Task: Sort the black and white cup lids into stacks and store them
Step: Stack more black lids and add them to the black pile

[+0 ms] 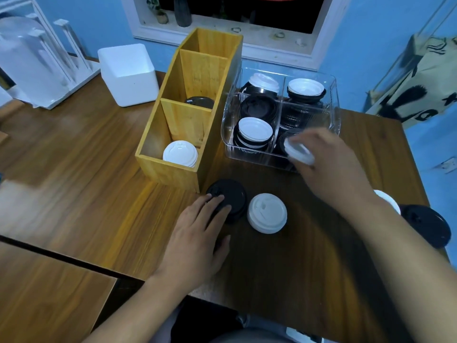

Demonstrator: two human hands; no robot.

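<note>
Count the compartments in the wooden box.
3 in the wooden box: nearest holds white lids, middle holds a black lid, farthest has its bottom hidden.

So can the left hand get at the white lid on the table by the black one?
Probably yes: the left hand rests on the black lid, the white lid lies right beside it, uncovered, with nothing between them.

Single view only, taken from head height, tilted forward and down onto wooden table [74, 149]. Wide-angle bend seen at frame edges. Both forearms entered from 6 o'clock, close to lens. Wooden organizer [173, 167] and clear bin [331, 100] set mid-distance, toward 12 o'clock. Blue wall [371, 45] and window [247, 11] farthest off.
</note>
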